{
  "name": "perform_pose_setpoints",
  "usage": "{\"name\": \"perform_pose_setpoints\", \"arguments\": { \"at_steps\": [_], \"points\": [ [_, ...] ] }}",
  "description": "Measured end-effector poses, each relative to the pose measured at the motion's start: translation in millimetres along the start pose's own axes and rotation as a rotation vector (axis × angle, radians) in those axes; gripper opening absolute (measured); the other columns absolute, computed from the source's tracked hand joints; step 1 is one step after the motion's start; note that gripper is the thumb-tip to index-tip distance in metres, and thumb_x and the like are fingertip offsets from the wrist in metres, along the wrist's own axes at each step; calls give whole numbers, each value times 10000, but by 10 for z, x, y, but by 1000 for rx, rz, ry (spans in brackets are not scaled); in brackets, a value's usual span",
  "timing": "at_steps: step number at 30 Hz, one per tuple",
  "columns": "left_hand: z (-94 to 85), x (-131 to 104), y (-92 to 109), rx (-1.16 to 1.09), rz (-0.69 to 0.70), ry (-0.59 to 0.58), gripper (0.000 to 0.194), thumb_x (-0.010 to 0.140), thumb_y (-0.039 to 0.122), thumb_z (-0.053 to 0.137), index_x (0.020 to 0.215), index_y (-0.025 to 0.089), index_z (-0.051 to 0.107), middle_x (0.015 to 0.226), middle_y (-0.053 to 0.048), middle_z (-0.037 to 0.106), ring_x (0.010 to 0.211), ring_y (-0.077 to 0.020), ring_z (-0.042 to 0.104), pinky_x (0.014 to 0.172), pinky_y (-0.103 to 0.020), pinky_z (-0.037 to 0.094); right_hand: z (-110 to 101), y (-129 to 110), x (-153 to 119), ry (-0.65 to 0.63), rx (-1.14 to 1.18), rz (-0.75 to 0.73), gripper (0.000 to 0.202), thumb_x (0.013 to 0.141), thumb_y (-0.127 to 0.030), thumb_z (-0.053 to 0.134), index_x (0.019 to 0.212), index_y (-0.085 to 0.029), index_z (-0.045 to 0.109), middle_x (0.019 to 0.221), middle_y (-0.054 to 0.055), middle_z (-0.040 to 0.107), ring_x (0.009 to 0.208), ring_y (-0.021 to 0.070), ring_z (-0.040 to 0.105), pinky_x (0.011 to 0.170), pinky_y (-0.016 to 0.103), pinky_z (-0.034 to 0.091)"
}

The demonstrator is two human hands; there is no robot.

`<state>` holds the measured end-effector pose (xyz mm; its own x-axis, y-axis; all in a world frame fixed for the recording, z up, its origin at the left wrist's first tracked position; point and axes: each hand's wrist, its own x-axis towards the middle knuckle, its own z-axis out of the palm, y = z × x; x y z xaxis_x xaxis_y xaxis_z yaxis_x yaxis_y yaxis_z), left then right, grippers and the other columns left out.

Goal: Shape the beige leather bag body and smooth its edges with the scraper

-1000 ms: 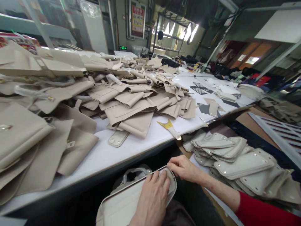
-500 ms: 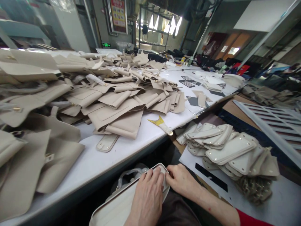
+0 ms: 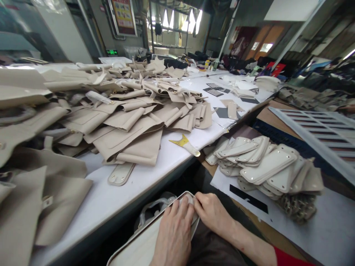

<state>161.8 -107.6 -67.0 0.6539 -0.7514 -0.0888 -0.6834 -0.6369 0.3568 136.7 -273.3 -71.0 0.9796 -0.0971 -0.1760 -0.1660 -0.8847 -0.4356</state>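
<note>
A pale, long bag piece with rounded corners and a raised rim (image 3: 141, 242) lies at the bottom centre, over my lap. My left hand (image 3: 174, 231) rests on it, the fingers stretched over its far end. At the far corner, my right hand (image 3: 212, 212) pinches the rim between thumb and bent fingers. A plastic-wrapped handle (image 3: 151, 208) shows beyond the piece's left edge.
Beige leather pieces (image 3: 130, 133) are heaped on the white table (image 3: 149, 181). A yellow-ended tool (image 3: 184, 145) lies near its edge. On the right are stacked pale panels (image 3: 269, 164), a black strip (image 3: 249, 198) and a white grid frame (image 3: 313, 136).
The view has shifted a little, so the table and heaps appear further left. Both hands keep almost the same places on the pale piece.
</note>
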Motion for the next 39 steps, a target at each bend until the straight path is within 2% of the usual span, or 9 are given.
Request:
{"name": "perform_pose_setpoints", "arguments": {
  "at_steps": [5, 8, 11, 15, 18, 21, 24, 30, 39],
  "points": [
    [-12, 0, -97, -18, 28, -61, 609, 847, 62, 357, 1409, 252, 494, 1550, -2, 401, 1310, -277, 451, 1054, -472, 458, -29, 18, -167, -2, 562, 154, 231, 923, -343, 540, 878, -182, 699, 785, 18, 656, 694, 145, 570, 622, 250, 399],
    [-87, 27, -129, -66, 38, -89, 563, 870, 70, 357, 1376, 255, 521, 1537, 2, 421, 1319, -254, 455, 1085, -449, 438, 22, 22, -257, 64, 652, 177, 212, 892, -333, 570, 875, -177, 713, 835, 26, 611, 735, 151, 550, 656, 261, 418],
    [-254, 99, -96, -78, 18, -127, 509, 867, 34, 332, 1291, 207, 554, 1345, -52, 592, 1190, -244, 554, 1014, -425, 487, 57, 15, -302, 98, 737, 211, 283, 915, -386, 542, 893, -174, 728, 866, 41, 598, 812, 177, 572, 721, 289, 435],
    [-491, 294, -60, -1, 37, -193, 452, 795, -14, 335, 1145, 165, 559, 987, -67, 677, 936, -278, 659, 800, -442, 567, 83, 47, -288, 99, 930, 265, 415, 945, -493, 487, 931, -182, 762, 1002, 71, 643, 963, 221, 595, 865, 333, 437],
    [-586, 512, -69, 50, 105, -235, 391, 806, 11, 371, 1112, 138, 579, 958, -92, 696, 869, -310, 693, 735, -466, 581, 153, 83, -247, 73, 1108, 318, 442, 929, -539, 511, 991, -182, 764, 996, 71, 686, 993, 242, 596, 935, 362, 427],
    [-616, 740, -80, 54, 187, -237, 275, 818, 61, 423, 918, 133, 670, 912, -115, 709, 848, -320, 701, 731, -454, 581, 250, 98, -206, 32, 1257, 362, 464, 909, -564, 551, 1031, -165, 753, 898, 59, 701, 925, 234, 593, 904, 365, 434],
    [-606, 903, -118, 32, 236, -254, 247, 767, 103, 486, 793, 144, 729, 838, -130, 717, 832, -329, 701, 718, -431, 569, 306, 105, -177, 14, 1296, 392, 466, 890, -573, 587, 989, -149, 753, 871, 51, 694, 892, 217, 575, 849, 337, 420],
    [-524, 1004, -360, -98, 265, -211, 323, 748, 188, 520, 912, 274, 785, 941, -46, 715, 842, -236, 673, 729, -341, 524, 268, 129, -108, -54, 1242, 365, 549, 893, -646, 548, 906, -130, 735, 896, 54, 683, 813, 175, 536, 773, 302, 383],
    [-379, 1080, -619, -454, 283, -320, 316, 780, 202, 527, 952, 227, 791, 884, -12, 764, 799, -146, 691, 729, -228, 485, 178, 96, -3, -153, 1217, 348, 546, 896, -655, 535, 847, -137, 703, 830, 37, 651, 796, 170, 522, 765, 298, 378]
  ]
}}
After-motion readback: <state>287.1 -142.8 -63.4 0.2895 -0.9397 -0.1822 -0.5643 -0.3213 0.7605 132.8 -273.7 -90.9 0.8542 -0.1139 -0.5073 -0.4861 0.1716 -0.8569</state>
